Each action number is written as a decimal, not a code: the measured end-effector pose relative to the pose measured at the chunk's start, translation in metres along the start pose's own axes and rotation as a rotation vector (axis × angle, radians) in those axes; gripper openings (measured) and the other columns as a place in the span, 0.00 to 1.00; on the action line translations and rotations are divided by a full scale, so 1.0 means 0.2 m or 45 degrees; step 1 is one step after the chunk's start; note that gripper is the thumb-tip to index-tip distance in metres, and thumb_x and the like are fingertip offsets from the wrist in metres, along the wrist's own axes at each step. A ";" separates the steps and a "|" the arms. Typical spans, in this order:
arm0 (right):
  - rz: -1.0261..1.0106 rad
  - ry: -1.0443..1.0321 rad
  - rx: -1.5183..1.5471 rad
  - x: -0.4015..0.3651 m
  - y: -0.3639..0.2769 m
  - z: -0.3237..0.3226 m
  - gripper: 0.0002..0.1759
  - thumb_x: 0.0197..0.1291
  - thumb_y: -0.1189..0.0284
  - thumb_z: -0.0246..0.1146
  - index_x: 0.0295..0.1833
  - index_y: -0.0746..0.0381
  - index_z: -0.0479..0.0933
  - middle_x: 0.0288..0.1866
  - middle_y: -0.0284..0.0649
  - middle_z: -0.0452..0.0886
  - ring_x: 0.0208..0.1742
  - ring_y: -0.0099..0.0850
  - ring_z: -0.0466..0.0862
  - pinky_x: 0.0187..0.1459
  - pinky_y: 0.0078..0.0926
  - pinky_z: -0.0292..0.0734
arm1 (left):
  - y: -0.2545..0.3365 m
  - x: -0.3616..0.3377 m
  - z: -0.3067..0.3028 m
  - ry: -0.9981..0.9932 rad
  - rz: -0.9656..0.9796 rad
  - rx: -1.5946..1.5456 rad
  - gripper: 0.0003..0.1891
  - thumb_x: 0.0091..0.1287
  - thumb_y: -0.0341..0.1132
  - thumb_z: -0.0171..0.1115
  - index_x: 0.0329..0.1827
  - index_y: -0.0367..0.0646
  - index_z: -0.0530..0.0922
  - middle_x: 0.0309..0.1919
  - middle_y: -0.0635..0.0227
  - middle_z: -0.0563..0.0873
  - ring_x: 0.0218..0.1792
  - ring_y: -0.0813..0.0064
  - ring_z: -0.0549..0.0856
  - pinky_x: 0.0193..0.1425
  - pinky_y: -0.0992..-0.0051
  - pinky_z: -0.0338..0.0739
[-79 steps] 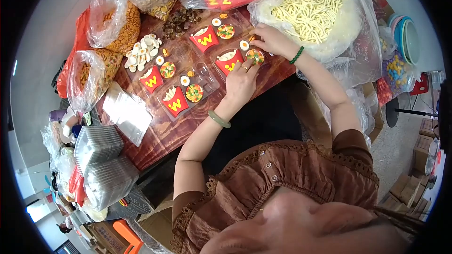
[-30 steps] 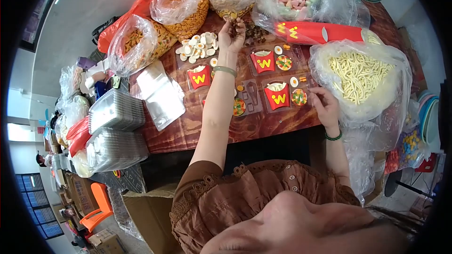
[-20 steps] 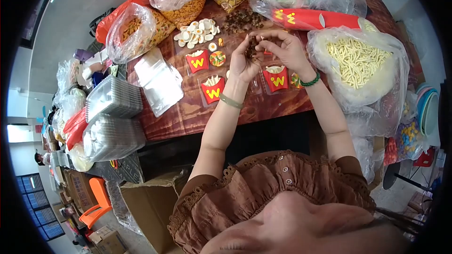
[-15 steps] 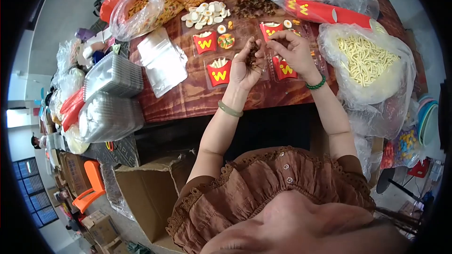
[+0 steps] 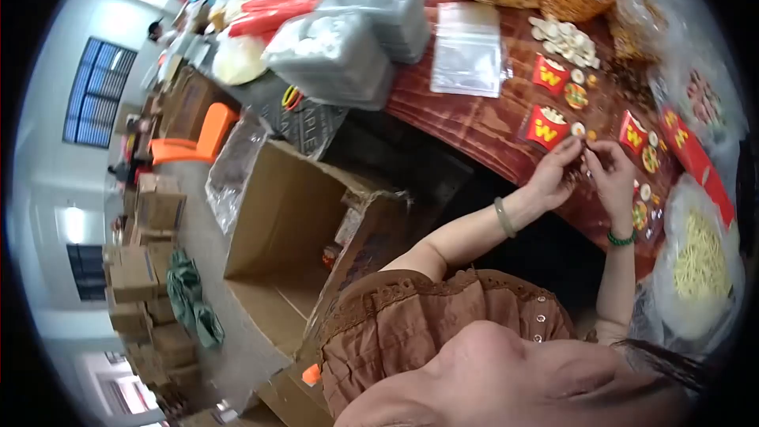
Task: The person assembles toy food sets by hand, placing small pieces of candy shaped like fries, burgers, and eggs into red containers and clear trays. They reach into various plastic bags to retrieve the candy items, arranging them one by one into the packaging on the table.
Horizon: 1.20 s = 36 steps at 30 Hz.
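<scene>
My left hand is curled around small dark brown pieces, which show only partly between the fingers. Close beside it, my right hand has its fingertips pinched together near those pieces; what they hold is too small to make out. Just above the left hand lies a miniature red fries carton with a yellow W, next to a small fried-egg piece. Another fries carton sits farther back with a round pizza-like piece. A third carton is beyond my right hand.
White egg pieces are heaped at the back, near clear flat bags. Stacked plastic trays stand left. A bag of cream-coloured fries lies right. An open cardboard box is beside my lap.
The view has swung left, so the table now appears farther right. My right hand has come lower, beside the left hand, away from the fries cartons on the right.
</scene>
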State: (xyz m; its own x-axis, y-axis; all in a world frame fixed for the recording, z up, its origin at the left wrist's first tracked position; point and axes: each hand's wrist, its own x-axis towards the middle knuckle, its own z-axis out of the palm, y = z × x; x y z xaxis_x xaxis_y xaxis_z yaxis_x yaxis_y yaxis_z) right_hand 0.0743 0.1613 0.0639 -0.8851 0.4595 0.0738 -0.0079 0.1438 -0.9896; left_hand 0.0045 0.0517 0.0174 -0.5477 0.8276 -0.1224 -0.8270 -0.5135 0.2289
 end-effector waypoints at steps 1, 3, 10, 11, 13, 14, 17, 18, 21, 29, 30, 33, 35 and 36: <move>0.006 -0.035 0.009 0.00 -0.02 0.02 0.06 0.61 0.81 0.60 0.44 0.67 0.75 0.35 0.32 0.79 0.33 0.18 0.80 0.34 0.13 0.76 | 0.02 -0.02 0.01 0.074 0.014 0.019 0.13 0.70 0.33 0.54 0.55 0.44 0.74 0.38 0.71 0.82 0.33 0.79 0.81 0.37 0.81 0.77; 0.083 -0.072 0.035 -0.01 -0.10 0.02 0.05 0.61 0.81 0.60 0.43 0.67 0.75 0.34 0.32 0.78 0.33 0.17 0.79 0.34 0.13 0.76 | 0.09 -0.06 0.04 0.080 -0.050 -0.018 0.10 0.70 0.34 0.52 0.50 0.41 0.76 0.38 0.69 0.83 0.35 0.78 0.81 0.38 0.80 0.78; 0.153 -0.313 -0.247 -0.02 -0.15 -0.10 0.02 0.60 0.79 0.60 0.38 0.67 0.76 0.30 0.28 0.78 0.31 0.13 0.76 0.32 0.12 0.71 | 0.11 -0.12 0.01 -0.027 -0.321 0.349 0.09 0.70 0.36 0.56 0.46 0.41 0.77 0.33 0.69 0.83 0.29 0.78 0.82 0.30 0.84 0.76; 0.166 -0.331 -0.257 -0.02 -0.14 -0.11 0.02 0.60 0.79 0.60 0.38 0.67 0.76 0.30 0.28 0.78 0.31 0.14 0.76 0.32 0.13 0.71 | 0.10 -0.13 0.02 -0.009 -0.320 0.356 0.09 0.69 0.36 0.57 0.45 0.41 0.77 0.33 0.69 0.83 0.28 0.78 0.81 0.29 0.84 0.75; 0.055 -0.304 -0.331 -0.03 -0.12 -0.12 0.04 0.59 0.79 0.61 0.39 0.68 0.78 0.33 0.33 0.79 0.31 0.17 0.78 0.34 0.14 0.72 | 0.08 -0.12 0.01 -0.007 -0.333 0.254 0.09 0.69 0.35 0.56 0.45 0.40 0.77 0.31 0.69 0.83 0.27 0.78 0.81 0.29 0.84 0.75; -0.036 -0.283 -0.363 -0.03 -0.14 -0.11 0.05 0.59 0.79 0.62 0.40 0.69 0.79 0.34 0.35 0.79 0.32 0.19 0.79 0.35 0.15 0.73 | 0.04 -0.11 0.00 -0.010 -0.365 0.152 0.09 0.70 0.35 0.56 0.44 0.39 0.78 0.30 0.69 0.82 0.27 0.78 0.81 0.29 0.84 0.75; -0.199 -0.157 -0.483 -0.02 -0.12 -0.15 0.07 0.59 0.78 0.62 0.42 0.68 0.81 0.36 0.37 0.81 0.39 0.23 0.80 0.42 0.19 0.75 | 0.02 -0.09 -0.04 0.119 -0.419 -0.187 0.08 0.71 0.36 0.54 0.44 0.41 0.76 0.32 0.68 0.81 0.28 0.78 0.79 0.33 0.85 0.77; -0.140 -0.138 -0.408 -0.04 -0.14 -0.15 0.08 0.60 0.75 0.62 0.43 0.66 0.81 0.37 0.35 0.82 0.36 0.20 0.80 0.36 0.17 0.74 | 0.03 -0.08 -0.02 0.153 -0.443 -0.304 0.09 0.71 0.36 0.54 0.46 0.40 0.76 0.32 0.68 0.81 0.29 0.79 0.79 0.33 0.85 0.77; 0.245 -0.222 -0.047 -0.08 -0.19 -0.14 0.11 0.62 0.73 0.62 0.49 0.65 0.79 0.33 0.30 0.82 0.25 0.14 0.77 0.24 0.10 0.70 | 0.05 -0.09 -0.03 -0.037 -0.547 -0.409 0.12 0.71 0.38 0.54 0.48 0.38 0.75 0.36 0.68 0.80 0.31 0.79 0.77 0.33 0.87 0.78; 0.276 -0.417 -0.039 -0.06 -0.17 -0.19 0.12 0.61 0.73 0.63 0.49 0.65 0.79 0.36 0.32 0.83 0.35 0.16 0.80 0.33 0.14 0.77 | 0.00 -0.12 0.07 0.238 -0.506 -0.127 0.11 0.71 0.38 0.54 0.45 0.37 0.75 0.35 0.66 0.80 0.30 0.77 0.76 0.31 0.86 0.77; 0.268 -0.433 -0.064 -0.06 -0.17 -0.19 0.10 0.61 0.73 0.63 0.47 0.65 0.79 0.35 0.32 0.83 0.35 0.16 0.81 0.34 0.14 0.77 | 0.00 -0.12 0.08 0.277 -0.480 -0.108 0.11 0.71 0.38 0.54 0.45 0.37 0.75 0.34 0.66 0.80 0.30 0.77 0.77 0.31 0.86 0.77; 0.235 -0.385 -0.061 -0.06 -0.14 -0.20 0.09 0.62 0.73 0.62 0.46 0.65 0.78 0.35 0.32 0.82 0.34 0.17 0.81 0.35 0.14 0.78 | -0.02 -0.11 -0.01 0.215 -0.541 -0.261 0.11 0.71 0.38 0.54 0.46 0.40 0.75 0.34 0.68 0.78 0.29 0.78 0.75 0.28 0.85 0.74; 0.276 -0.333 0.093 -0.05 -0.13 -0.22 0.11 0.63 0.72 0.62 0.47 0.65 0.77 0.38 0.32 0.82 0.34 0.17 0.80 0.34 0.14 0.78 | -0.02 -0.12 -0.04 0.166 -0.570 -0.371 0.11 0.71 0.38 0.54 0.47 0.40 0.76 0.33 0.69 0.77 0.29 0.78 0.74 0.27 0.86 0.73; 0.310 -0.326 0.078 -0.03 -0.11 -0.24 0.11 0.63 0.71 0.62 0.48 0.66 0.77 0.38 0.32 0.82 0.34 0.17 0.80 0.34 0.14 0.78 | -0.01 -0.13 -0.05 0.142 -0.617 -0.393 0.11 0.71 0.39 0.54 0.47 0.41 0.76 0.33 0.69 0.77 0.29 0.78 0.73 0.26 0.86 0.71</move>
State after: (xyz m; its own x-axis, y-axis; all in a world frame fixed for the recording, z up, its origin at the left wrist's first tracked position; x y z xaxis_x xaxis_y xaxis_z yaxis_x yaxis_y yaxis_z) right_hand 0.1030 0.1972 0.0910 -0.9523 0.2380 -0.1908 0.1967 0.0008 -0.9805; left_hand 0.0186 0.0289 0.0105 -0.0938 0.9644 -0.2474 -0.9760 -0.1381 -0.1684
